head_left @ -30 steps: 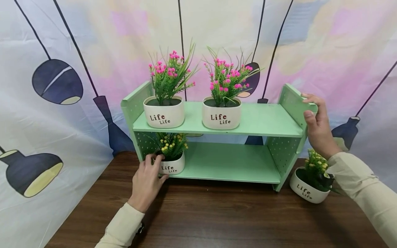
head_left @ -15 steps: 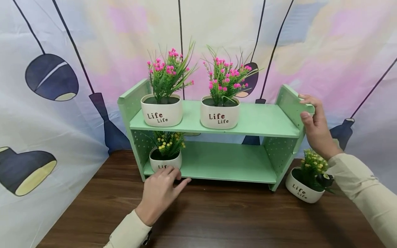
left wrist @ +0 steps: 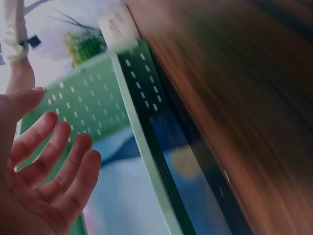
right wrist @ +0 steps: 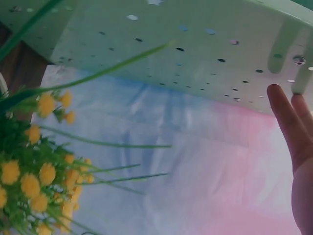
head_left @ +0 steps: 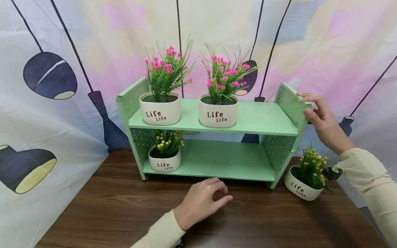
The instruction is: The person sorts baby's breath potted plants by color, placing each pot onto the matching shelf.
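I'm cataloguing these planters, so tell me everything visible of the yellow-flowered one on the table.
The potted plant has small yellow blooms and green foliage, artificial-looking, in a smooth, rounded white pot with "Life Life" in dark lettering. It stands upright on the brown table, right of the green shelf. Neither the left hand nor right hand touches it.

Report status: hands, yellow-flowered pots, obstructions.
Left hand empty, before green rack. Right hand at right panel. Yellow-flowered pot on lower shelf, second pot on table. Possible obstruction: right sleeve near second pot.
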Demonstrator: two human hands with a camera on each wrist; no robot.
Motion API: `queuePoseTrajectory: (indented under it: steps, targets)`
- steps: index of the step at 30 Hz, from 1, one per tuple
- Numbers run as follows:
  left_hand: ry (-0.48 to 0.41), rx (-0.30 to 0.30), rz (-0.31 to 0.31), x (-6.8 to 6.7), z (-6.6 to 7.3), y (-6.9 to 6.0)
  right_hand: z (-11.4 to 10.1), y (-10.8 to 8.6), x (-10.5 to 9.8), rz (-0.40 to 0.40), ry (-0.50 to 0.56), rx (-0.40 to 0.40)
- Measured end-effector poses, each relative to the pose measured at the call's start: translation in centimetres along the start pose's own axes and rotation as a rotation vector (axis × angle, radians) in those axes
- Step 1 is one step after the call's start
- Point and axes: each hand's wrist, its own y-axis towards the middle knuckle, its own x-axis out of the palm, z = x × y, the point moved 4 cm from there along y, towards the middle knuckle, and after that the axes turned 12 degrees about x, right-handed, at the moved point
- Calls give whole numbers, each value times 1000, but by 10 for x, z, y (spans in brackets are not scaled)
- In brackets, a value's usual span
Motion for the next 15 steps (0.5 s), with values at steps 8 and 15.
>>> queuePoseTrajectory:
  steps: [8, 15]
  targets:
    - [-139, -14, -20, 29, 18, 29, -1, 7, 6, 52, -29, 5]
    - [-129, 62, 103, 13, 24, 34, 1, 2, 3, 128, -52, 35]
